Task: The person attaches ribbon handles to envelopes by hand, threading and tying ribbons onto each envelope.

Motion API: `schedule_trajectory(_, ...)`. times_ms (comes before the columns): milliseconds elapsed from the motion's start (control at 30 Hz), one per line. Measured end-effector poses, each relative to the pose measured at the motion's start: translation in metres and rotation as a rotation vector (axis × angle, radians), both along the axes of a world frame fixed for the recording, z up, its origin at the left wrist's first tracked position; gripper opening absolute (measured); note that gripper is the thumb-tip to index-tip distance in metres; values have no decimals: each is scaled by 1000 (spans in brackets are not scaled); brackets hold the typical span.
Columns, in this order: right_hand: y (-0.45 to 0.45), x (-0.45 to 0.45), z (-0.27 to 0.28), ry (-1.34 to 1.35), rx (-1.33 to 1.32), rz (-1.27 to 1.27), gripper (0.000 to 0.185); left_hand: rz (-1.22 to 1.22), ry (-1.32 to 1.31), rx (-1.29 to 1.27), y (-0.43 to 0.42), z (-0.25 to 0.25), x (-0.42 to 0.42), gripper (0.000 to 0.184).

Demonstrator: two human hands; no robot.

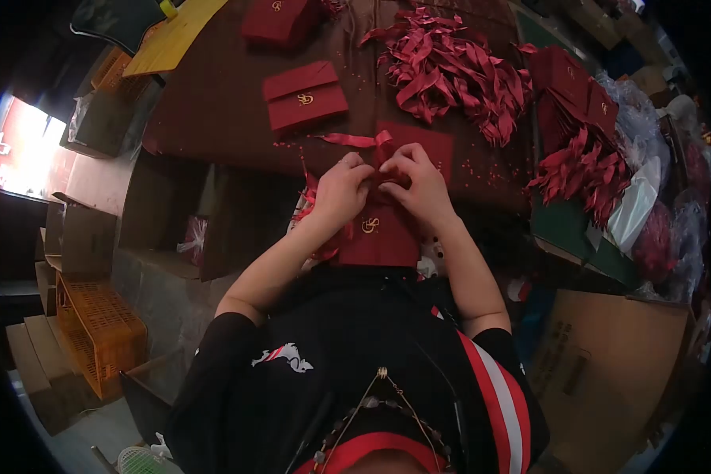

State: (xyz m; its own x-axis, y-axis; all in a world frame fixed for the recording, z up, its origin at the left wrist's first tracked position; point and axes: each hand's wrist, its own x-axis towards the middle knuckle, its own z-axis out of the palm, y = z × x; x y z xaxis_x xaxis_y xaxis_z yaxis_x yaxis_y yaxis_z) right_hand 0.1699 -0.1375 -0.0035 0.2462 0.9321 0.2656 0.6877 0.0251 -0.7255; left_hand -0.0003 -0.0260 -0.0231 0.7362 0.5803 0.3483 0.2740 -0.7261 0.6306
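A dark red paper bag (pixel 379 237) with a gold emblem lies flat at the table's front edge, near my body. Over its upper part, my left hand (pixel 344 189) and my right hand (pixel 419 188) face each other with curled, pinching fingers. Between and just above the fingertips shows a red ribbon (pixel 383 141), and one tail of it stretches left. Both hands are closed on this ribbon, though the exact grip is partly hidden by the fingers. Another red piece (pixel 430 148) lies flat beyond my right hand.
A folded red bag (pixel 306 99) and a red stack (pixel 280 22) sit farther back on the brown-covered table (pixel 205 103). A heap of red ribbons (pixel 458 75) lies back right. More red bags (pixel 569 87) stand at right. Cardboard boxes (pixel 616 363) and an orange crate (pixel 99 332) flank me.
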Motion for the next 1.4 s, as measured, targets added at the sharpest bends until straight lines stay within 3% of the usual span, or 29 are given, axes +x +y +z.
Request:
schedule_trajectory(33,0,2,0,2,0,-3,36,-1,-22,69,0,2,0,20)
schedule_trajectory(133,2,15,2,-74,63,-100,65,2,27,187,3,12,-1,13)
schedule_trajectory(467,4,24,-4,-230,12,-140,60,287,88,244,43,13,-68,9)
schedule_trajectory(600,4,25,-5,-253,3,-133,59,50,116,320,28,26,-52,80)
schedule_trajectory(667,4,24,-5,-230,5,-124,56,-85,79,342,13,29,-33,86)
schedule_trajectory(767,2,24,-7,-225,11,-119,53,-247,145,465,10,7,-9,67)
schedule_trajectory(800,1,24,-8,-232,72,-109,47,-192,102,495,7,1,0,49)
schedule_trajectory(833,-1,26,-7,-237,75,-115,47,-196,96,499,10,-2,3,49)
schedule_trajectory(933,-6,32,1,107,37,-22,33,-170,-73,519,10,2,2,33)
schedule_trajectory(1000,-3,42,-4,219,282,-13,25,-173,-159,528,15,16,-4,33)
schedule_trajectory(1033,-1,42,-8,529,299,-120,16,-176,-243,536,16,29,-8,33)
schedule_trajectory(1133,0,65,4,204,334,-309,13,-82,-372,293,19,65,-19,36)
schedule_trajectory(1233,10,70,11,66,321,-284,14,1,-657,-228,25,80,-16,28)
schedule_trajectory(1300,19,66,14,-4,261,-298,16,-19,-636,-196,42,85,-10,24)
schedule_trajectory(1400,37,65,12,-254,118,-429,18,-112,-129,-431,61,69,-2,27)
